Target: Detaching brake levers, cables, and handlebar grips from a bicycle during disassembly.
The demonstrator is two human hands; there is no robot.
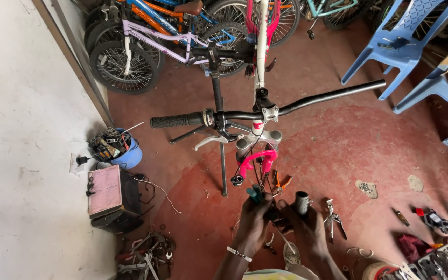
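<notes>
Head view: left hand point(253, 218) grips two teal-handled tools point(255, 194); right hand point(309, 228) clasps one grey cylinder point(302, 203).

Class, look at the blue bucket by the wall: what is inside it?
The blue bucket is heaped with dark metal bicycle parts, and a thin rod sticks out. Whatever lies beneath the heap is covered.
</notes>
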